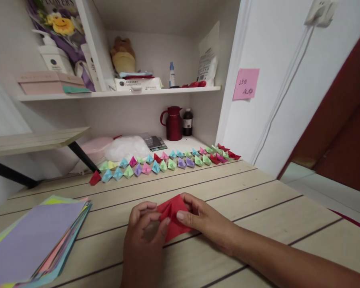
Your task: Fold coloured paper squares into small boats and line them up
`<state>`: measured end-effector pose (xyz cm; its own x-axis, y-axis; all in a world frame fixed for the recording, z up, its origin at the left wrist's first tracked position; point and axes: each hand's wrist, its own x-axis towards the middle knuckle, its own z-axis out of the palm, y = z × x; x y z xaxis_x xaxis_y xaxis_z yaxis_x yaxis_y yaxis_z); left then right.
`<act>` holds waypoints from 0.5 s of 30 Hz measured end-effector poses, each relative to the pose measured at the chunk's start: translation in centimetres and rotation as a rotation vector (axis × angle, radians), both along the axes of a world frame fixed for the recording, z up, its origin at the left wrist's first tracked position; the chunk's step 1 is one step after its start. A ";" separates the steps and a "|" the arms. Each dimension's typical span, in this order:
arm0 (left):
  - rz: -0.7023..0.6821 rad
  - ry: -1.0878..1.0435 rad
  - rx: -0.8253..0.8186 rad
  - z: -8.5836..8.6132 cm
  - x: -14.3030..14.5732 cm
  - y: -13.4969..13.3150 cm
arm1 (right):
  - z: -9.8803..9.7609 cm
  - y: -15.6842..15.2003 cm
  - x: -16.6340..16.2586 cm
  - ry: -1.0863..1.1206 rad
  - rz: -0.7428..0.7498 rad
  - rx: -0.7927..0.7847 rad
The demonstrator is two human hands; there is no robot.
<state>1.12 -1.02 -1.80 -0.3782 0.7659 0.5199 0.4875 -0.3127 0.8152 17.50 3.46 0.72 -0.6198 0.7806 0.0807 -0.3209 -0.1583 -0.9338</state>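
A red sheet of origami paper [174,218], partly folded with a raised crease near its middle, is held between my two hands just above the wooden table. My left hand [147,228] pinches its left side between thumb and fingers. On the right side, my right hand [202,218] grips the paper with the thumb on top and the fingers behind it. Beyond my hands, rows of small folded paper boats [147,168] in red, blue, green, purple and pink stand along the back of the table. The fingertips behind the paper are hidden.
A stack of coloured paper [36,240] lies at the left of the table [258,208]. A black-legged wooden stand [33,142] rises behind it. Below the white shelf [168,92] are a dark red jug [174,124], a brown bottle [187,122] and a white plastic bag [127,148].
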 end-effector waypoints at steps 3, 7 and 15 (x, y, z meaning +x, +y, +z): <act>-0.001 -0.034 -0.017 -0.1 0.2 0.1 | -0.1 -0.5 -0.3 -0.010 0.014 -0.035; -0.078 -0.040 -0.105 0.0 0.1 0.3 | -0.8 -0.4 -0.5 -0.027 -0.006 -0.103; -0.194 -0.063 -0.268 0.2 -0.3 0.1 | -1.0 0.0 -0.3 -0.060 -0.077 -0.134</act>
